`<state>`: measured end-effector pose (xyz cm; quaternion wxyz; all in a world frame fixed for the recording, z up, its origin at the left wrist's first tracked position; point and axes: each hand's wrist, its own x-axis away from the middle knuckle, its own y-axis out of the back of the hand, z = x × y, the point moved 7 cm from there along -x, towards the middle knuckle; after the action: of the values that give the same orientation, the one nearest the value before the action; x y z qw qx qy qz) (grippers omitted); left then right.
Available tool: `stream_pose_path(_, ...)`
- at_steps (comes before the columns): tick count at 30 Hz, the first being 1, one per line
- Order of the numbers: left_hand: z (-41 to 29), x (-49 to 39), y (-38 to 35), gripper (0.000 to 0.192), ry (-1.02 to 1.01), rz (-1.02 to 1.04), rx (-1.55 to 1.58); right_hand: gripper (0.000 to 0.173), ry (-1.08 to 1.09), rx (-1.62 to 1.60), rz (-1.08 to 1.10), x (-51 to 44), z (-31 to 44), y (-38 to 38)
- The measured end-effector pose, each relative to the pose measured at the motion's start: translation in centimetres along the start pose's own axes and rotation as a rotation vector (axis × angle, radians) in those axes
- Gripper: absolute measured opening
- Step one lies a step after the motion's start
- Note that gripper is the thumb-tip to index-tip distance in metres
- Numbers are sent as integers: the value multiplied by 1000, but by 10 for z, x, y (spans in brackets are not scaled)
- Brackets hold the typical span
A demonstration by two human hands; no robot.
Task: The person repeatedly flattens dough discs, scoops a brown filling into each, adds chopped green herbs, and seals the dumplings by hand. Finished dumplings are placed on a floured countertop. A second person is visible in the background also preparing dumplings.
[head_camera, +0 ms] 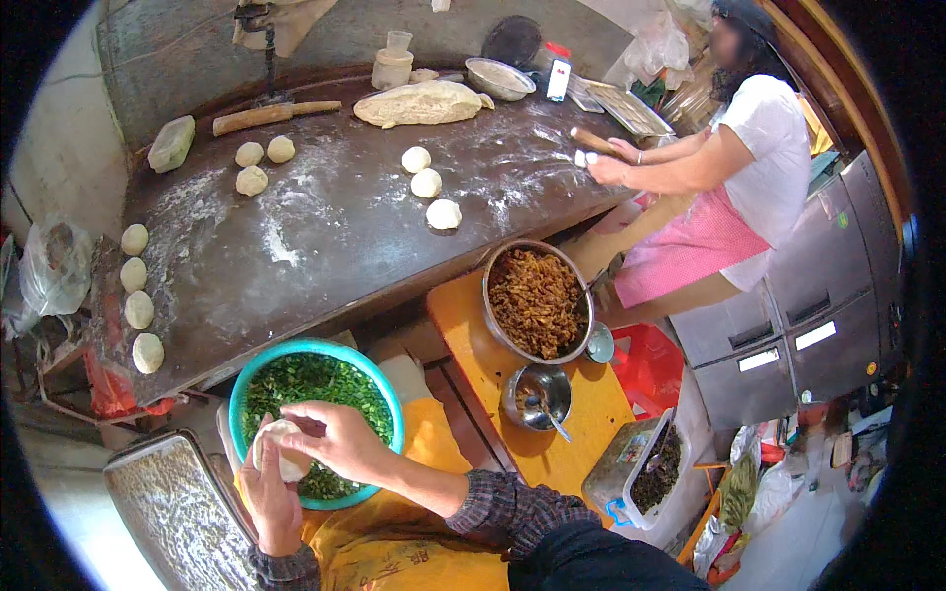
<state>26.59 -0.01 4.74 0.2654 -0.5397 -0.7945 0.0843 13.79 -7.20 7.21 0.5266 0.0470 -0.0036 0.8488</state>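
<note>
Between my two hands is a round of white dough (284, 452), held above a turquoise basin (397, 414) of chopped green vegetables (325, 388). My left hand (272, 495) supports the dough from below and the left, its thumb on the near face. From the right, my right hand (336, 439) pinches the dough's upper edge with thumb and fingers. Whether filling lies inside the dough is hidden. On the floured worktop (340, 244) beyond sit filled-looking or plain dough balls (426, 183) in small groups, several of them along the left end (138, 310).
A metal bowl of brown filling (538, 303) and a smaller steel bowl with a spoon (537, 397) stand on a yellow table (473, 340). A floury tray (177, 510) lies at left. Across the worktop, a person in a pink apron (695, 244) handles a rolling pin (593, 141). A large dough log (421, 103) lies behind.
</note>
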Motion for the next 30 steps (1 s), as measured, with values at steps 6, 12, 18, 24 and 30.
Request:
stream_pose_path(6,-9,5,-1,27,49,98,-322,24,62,90,50,0,7,4)
stream_pose_path(12,-12,-1,3,27,-78,-79,-170,23,-23,1,1,0,8,3)
stream_pose_path(18,-13,1,12,28,-18,-8,-414,19,-4,81,70,-3,7,6)
stream_pose_path(24,-14,-4,21,22,-53,-138,-278,26,-55,-3,101,-2,8,1)
stream_pose_path(30,-22,-2,1,33,26,104,-413,23,-37,57,89,-3,5,7)
